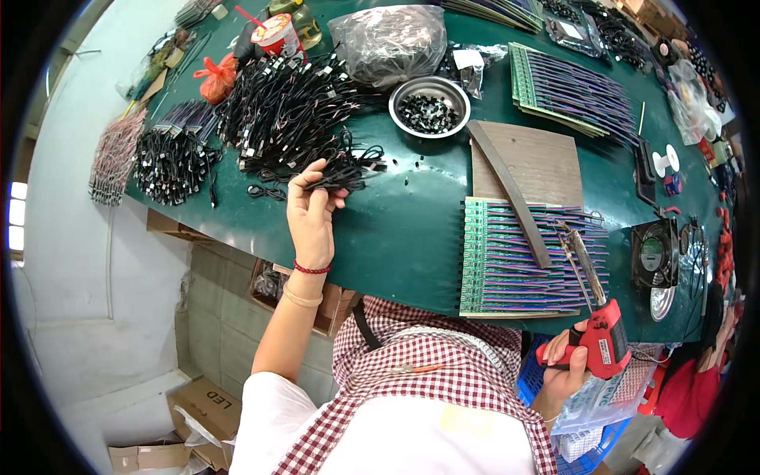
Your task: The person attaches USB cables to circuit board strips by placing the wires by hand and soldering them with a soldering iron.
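The left hand (311, 218), fingers nearly closed, grips thin black cables (348, 168) beside a larger black-cable heap (289, 107) on the glossy green bench (388, 245). The right hand's (566, 366) fingers wrap a red-and-black, pistol-shaped soldering gun (608, 342) near green circuit boards (475, 257).

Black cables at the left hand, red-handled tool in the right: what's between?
In the head view, green tabletop, then the near row of green circuit boards with purple wires.

black bits (427, 115): too small to tell | right hand (564, 381): partly hidden by soldering gun (608, 347) | co-worker (690, 402): cut by rim
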Demonstrator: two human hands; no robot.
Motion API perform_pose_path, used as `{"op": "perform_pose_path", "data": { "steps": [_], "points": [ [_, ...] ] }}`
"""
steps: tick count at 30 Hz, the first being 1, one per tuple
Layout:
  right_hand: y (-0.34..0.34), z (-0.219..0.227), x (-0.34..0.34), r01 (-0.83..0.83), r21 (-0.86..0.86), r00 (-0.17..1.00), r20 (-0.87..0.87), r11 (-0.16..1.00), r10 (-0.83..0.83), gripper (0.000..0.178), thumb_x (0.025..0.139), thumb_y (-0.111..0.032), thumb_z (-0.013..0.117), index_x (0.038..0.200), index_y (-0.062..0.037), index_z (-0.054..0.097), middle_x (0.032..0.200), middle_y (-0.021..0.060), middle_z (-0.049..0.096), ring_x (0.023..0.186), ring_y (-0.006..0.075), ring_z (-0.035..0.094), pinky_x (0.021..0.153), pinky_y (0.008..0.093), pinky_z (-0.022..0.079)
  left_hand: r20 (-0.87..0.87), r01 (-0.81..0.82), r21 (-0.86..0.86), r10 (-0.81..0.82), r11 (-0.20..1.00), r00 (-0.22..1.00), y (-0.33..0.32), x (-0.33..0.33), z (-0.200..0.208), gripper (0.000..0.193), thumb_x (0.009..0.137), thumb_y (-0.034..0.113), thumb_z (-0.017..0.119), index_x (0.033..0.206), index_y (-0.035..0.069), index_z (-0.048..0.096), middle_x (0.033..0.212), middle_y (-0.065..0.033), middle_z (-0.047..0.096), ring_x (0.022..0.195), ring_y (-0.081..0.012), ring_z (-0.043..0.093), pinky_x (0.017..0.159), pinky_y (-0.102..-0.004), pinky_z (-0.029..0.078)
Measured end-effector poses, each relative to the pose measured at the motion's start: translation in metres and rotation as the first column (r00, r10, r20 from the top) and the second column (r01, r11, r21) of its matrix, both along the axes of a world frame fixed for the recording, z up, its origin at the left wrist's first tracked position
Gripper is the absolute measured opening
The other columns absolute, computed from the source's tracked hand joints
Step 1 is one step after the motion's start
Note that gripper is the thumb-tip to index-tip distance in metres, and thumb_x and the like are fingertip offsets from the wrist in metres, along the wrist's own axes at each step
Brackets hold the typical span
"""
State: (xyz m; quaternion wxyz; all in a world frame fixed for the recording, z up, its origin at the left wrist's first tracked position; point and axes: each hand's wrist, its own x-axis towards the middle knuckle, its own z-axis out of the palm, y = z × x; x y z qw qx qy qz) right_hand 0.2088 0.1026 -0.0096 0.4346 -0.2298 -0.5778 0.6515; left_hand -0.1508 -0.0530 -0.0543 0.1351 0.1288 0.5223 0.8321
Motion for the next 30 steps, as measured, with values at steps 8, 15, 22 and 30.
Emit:
{"op": "perform_pose_path", "data": {
  "steps": [8,15,22,30],
  "points": [
    [-0.003,0.0,-0.005,0.027,-0.019,1.0,0.004,0.999,-0.027,0.035,0.096,-0.027,0.048,0.112,0.0036,0.042,0.056,0.0034,0.045,0.045,0.0094,0.04,0.042,0.0221,0.036,-0.256,0.104,-0.78,-0.467,0.617,0.847,-0.038,0.03,0.002,0.027,0.076,-0.002,0.059,0.103,0.004,0.059,0.122,-0.012,0.05,0.078,-0.0154,0.062,0.063,-0.0256,0.049],
    [-0.001,0.006,-0.01,0.048,-0.065,0.999,0.026,0.997,-0.046,0.041,0.093,-0.029,0.051,0.115,0.0048,0.042,0.058,0.0053,0.046,0.048,0.0111,0.042,0.044,0.0238,0.038,-0.447,-0.339,-0.885,-0.785,0.319,0.429,-0.011,0.059,0.063,0.043,0.067,0.004,0.065,0.109,0.009,0.057,0.111,-0.0082,0.049,0.098,-0.0251,0.049,0.081,-0.038,0.039],
    [-0.005,0.006,-0.007,0.073,-0.062,0.997,0.026,0.995,-0.071,0.042,0.093,-0.03,0.052,0.114,0.0045,0.042,0.058,0.005,0.046,0.047,0.0109,0.042,0.045,0.0232,0.038,-0.478,-0.202,-0.877,-0.84,0.437,0.258,0.009,0.034,0.032,0.014,0.074,0.004,0.065,0.086,0.007,0.057,0.091,-0.0044,0.057,0.09,-0.023,0.052,0.08,-0.0359,0.041],
    [-0.002,0.008,-0.006,0.1,-0.087,0.995,0.028,0.991,-0.098,0.04,0.093,-0.029,0.051,0.112,0.0052,0.042,0.057,0.0054,0.046,0.046,0.0111,0.041,0.045,0.0243,0.038,-0.583,-0.251,-0.81,-0.774,0.53,0.249,0.023,0.021,0.037,0.012,0.074,0.002,0.059,0.084,0.006,0.054,0.095,-0.0061,0.057,0.09,-0.0239,0.053,0.079,-0.0333,0.038]
  ]
}}
